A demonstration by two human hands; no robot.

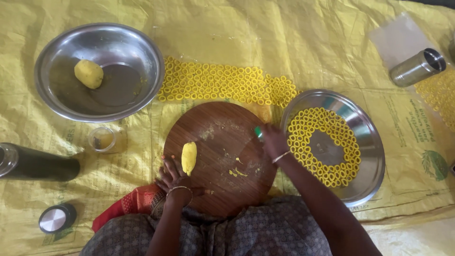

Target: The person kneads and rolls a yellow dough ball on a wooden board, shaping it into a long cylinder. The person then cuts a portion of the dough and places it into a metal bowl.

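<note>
Across the whole floor I see a yellow woven sheet (303,42) carrying everything. Near its right edge sits a wide steel basin (367,142), and yellow dough rings (327,142) lie packed in a band around the inside of it. Toward the far left corner stands a second steel basin (102,45) with a round dough ball (88,74) lying left of its middle. Between the two basins, close to the near edge, lies a round wooden board (222,142), smeared with scraps of dough. Just beyond the board a long band of more rings (222,83) is laid straight on the sheet. At the left edge a dark steel flask (38,163) lies on its side, and a shiny steel tumbler (417,68) lies tipped over near the far right corner. A small clear glass (102,138) stands between the left basin and the board, and a round dark lid (57,218) rests near the near left corner.

My view of the left hand (171,176) shows it with fingers spread flat at the board's left side, its fingertips touching an oblong dough lump (188,158) that lies on the wood. I see the right hand (274,141) at the board's right rim, beside the ring-filled basin, fingers pinched around a small green object (258,132) I cannot identify.
</note>
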